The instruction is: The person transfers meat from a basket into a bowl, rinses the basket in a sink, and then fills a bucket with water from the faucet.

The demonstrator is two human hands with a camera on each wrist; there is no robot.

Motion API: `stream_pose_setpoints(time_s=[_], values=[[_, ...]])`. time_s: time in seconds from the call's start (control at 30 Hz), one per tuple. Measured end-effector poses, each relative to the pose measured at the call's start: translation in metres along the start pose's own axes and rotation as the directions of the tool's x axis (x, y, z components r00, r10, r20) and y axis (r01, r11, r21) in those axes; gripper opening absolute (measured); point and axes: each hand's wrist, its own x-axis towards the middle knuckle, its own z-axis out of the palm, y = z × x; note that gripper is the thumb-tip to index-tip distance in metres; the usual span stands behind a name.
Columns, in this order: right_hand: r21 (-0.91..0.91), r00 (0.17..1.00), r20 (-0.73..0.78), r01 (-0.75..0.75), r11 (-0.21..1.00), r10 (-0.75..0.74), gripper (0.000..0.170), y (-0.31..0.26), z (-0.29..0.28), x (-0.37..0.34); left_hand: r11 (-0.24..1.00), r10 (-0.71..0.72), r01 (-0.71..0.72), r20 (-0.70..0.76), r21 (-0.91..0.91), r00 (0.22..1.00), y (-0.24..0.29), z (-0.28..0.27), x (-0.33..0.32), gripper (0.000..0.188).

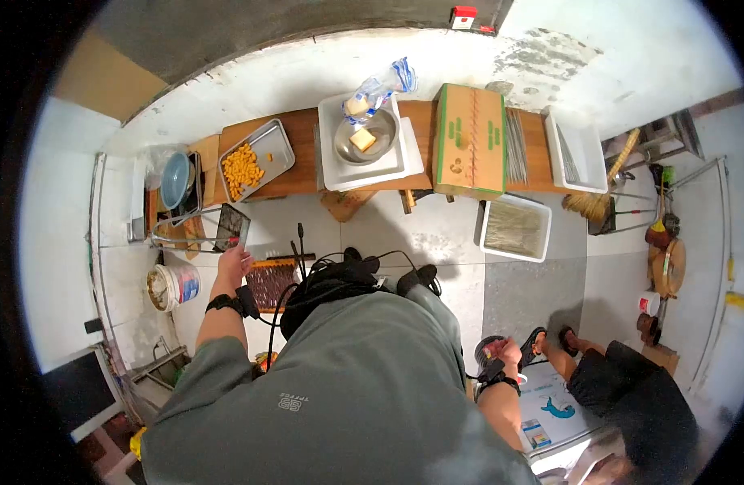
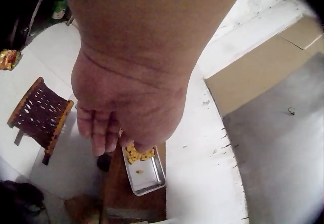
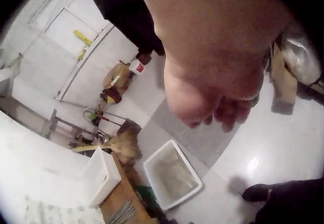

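My left hand [image 1: 236, 260] hangs at my side with its fingers loosely extended, holding nothing. It overlaps the lower edge of a dark dustpan-like thing [image 1: 233, 225] in the head view. Close by stands a low stool with a dark woven seat [image 1: 268, 284], also seen in the left wrist view [image 2: 41, 114]. My right hand [image 1: 508, 353] hangs low on the other side, fingers relaxed and slightly bent, with nothing in them in the right wrist view [image 3: 217, 102]. A white table with a blue whale picture [image 1: 560, 411] lies beside the right forearm.
Along the wall, a wooden bench [image 1: 303, 166] bears a metal tray of yellow pieces [image 1: 285, 153], a steel bowl [image 1: 386, 129] with a pale block, a cardboard box [image 1: 469, 141] and thin sticks [image 1: 516, 145]. A white bin of sticks [image 1: 513, 229] stands on the floor. Another person [image 1: 631, 396] sits at right.
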Motion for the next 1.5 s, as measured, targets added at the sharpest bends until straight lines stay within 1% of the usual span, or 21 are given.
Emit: stream_pose_setpoints(time_s=[0.07,0.17,0.4,0.47,0.5,0.63,0.67,0.73,0.8,0.87,0.97,1.0,1.03,1.07,1.13,1.2,1.27,1.3,1.4,1.43,1.5], values=[[-0.044,0.993,-0.115,-0.023,0.999,0.018,0.027,-0.014,0.019,-0.015,0.995,-0.063,0.068,0.076,-0.067,0.995,-0.023,-0.015,0.023,0.028],[0.062,0.974,-0.222,-0.036,0.997,0.050,0.029,-0.038,0.054,-0.045,0.993,-0.117,0.117,-0.024,0.010,0.993,-0.013,-0.003,-0.006,0.029],[0.012,0.970,-0.243,-0.018,1.000,0.021,0.029,-0.047,0.070,-0.057,0.994,-0.113,0.113,-0.017,0.006,0.993,-0.029,-0.016,-0.005,0.029],[-0.170,0.949,-0.313,-0.025,0.985,-0.029,0.028,-0.052,0.080,-0.068,0.991,-0.133,0.134,-0.042,0.015,0.990,-0.031,-0.017,-0.004,0.027],[-0.204,0.947,-0.287,0.086,0.975,-0.144,0.026,-0.043,0.069,-0.055,0.989,-0.150,0.150,0.016,0.007,0.989,-0.032,-0.022,-0.001,0.025],[-0.118,0.906,-0.392,0.122,0.985,-0.159,0.018,-0.065,0.094,-0.105,0.973,-0.227,0.228,0.222,0.021,0.948,-0.063,-0.057,0.057,0.023],[-0.088,0.895,-0.419,0.131,0.987,-0.156,0.018,-0.064,0.089,-0.112,0.957,-0.289,0.289,0.090,0.018,0.953,-0.066,-0.051,0.066,0.023],[-0.002,0.901,-0.353,0.268,0.963,-0.252,0.016,-0.060,0.076,-0.126,0.964,-0.256,0.247,0.091,0.096,0.962,-0.049,-0.035,0.058,0.022],[0.013,0.902,-0.320,0.309,0.951,-0.289,0.017,-0.052,0.054,-0.150,0.938,-0.334,0.293,0.260,0.184,0.906,-0.056,-0.052,0.112,0.018],[-0.073,0.837,-0.448,0.317,0.946,-0.315,0.017,-0.039,0.027,-0.161,0.922,-0.349,0.306,0.165,0.239,0.923,-0.033,-0.026,0.119,0.015],[0.077,0.806,-0.547,0.315,0.946,-0.224,0.019,-0.010,-0.020,-0.165,0.921,-0.229,0.080,0.366,0.381,0.902,0.016,0.021,0.129,0.018],[-0.310,0.792,-0.430,0.322,0.894,-0.434,0.022,0.033,-0.077,-0.129,0.662,-0.073,-0.267,0.415,0.700,0.907,0.031,0.048,0.105,0.019],[-0.392,0.864,-0.330,0.240,0.888,-0.379,0.021,0.065,-0.125,-0.099,0.865,-0.047,-0.119,0.315,0.487,0.948,0.048,0.083,0.080,0.018],[-0.777,0.750,-0.264,0.207,0.594,-0.606,0.022,0.146,-0.212,-0.010,0.980,-0.053,0.010,0.209,0.199,0.976,0.060,0.113,0.058,0.018],[-0.106,0.903,-0.416,0.068,0.992,-0.106,0.020,0.104,-0.163,-0.073,0.967,0.043,-0.111,0.282,0.230,0.959,0.074,0.152,0.027,0.019],[0.143,0.919,-0.373,-0.077,0.987,0.126,0.018,0.078,-0.144,-0.103,0.927,0.133,-0.244,0.360,0.284,0.924,0.079,0.189,-0.003,0.020],[0.282,0.914,-0.388,-0.008,0.960,0.122,0.018,0.085,-0.161,-0.085,0.919,0.056,-0.197,0.384,0.340,0.922,0.067,0.236,-0.041,0.024],[0.385,0.906,-0.411,0.072,0.920,0.101,0.018,0.076,-0.173,-0.071,0.945,-0.010,-0.075,0.258,0.317,0.966,0.060,0.268,-0.069,0.027],[0.463,0.879,-0.464,0.138,0.875,0.107,0.010,0.031,-0.178,-0.067,0.832,-0.173,-0.124,0.466,0.540,0.868,0.056,0.329,-0.113,0.027],[0.450,0.872,-0.477,0.137,0.883,0.107,0.009,-0.001,-0.172,-0.077,0.830,-0.109,-0.112,0.355,0.546,0.929,0.047,0.360,-0.120,0.028],[0.431,0.878,-0.474,0.165,0.887,0.067,0.009,-0.045,-0.179,-0.067,0.850,-0.118,-0.150,0.462,0.504,0.879,0.044,0.404,-0.086,0.027]])
